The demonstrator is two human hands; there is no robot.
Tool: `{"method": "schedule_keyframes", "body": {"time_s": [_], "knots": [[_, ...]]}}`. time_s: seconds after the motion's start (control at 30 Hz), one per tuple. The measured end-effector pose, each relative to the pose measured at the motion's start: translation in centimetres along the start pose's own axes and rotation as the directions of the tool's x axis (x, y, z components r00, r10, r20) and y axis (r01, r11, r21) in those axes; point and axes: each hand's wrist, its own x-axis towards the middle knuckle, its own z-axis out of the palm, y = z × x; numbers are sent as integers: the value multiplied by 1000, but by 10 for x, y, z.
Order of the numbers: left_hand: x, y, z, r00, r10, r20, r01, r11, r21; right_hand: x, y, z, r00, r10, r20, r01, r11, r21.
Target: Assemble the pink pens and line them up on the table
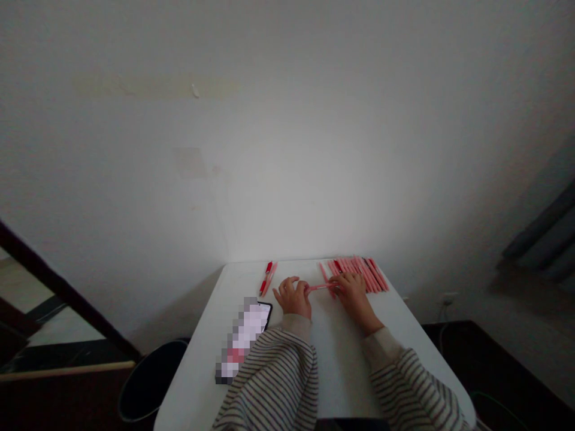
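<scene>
Slim pink plastic-looking pen [320,287] was pinched by left hand [295,296] and right hand [353,291], the latter's nearness to the far-right row of pink and red pens [366,272] risking disarray.

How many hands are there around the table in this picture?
2. The left hand is at one end of a slim pink pen; the right hand is toward its other end, near the larger group of pens.

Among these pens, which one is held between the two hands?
The pink pen running crosswise from the left hand to the right hand; the row of pens at right and the few pens at left point towards the wall.
</scene>
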Motion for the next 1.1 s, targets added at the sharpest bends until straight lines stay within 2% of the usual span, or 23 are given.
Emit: {"method": "schedule_keyframes", "body": {"time_s": [0.37, 0.77, 1.1], "knots": [[-1, -1, 4, 998, -9, -59, 8, 1000, -15, 0, -1, -1, 999, 4, -36, -3, 1000, 22], [-2, 1, 2, 999, 11, -30, -12, 1000, -27, -1, -3, -3, 999, 41, -21, -40, 998, 52], [-1, 0, 4, 999, 8, -36, -8, 1000, -15, 1, -3, -3, 1000, 23, -18, -21, 997, 69]]}}
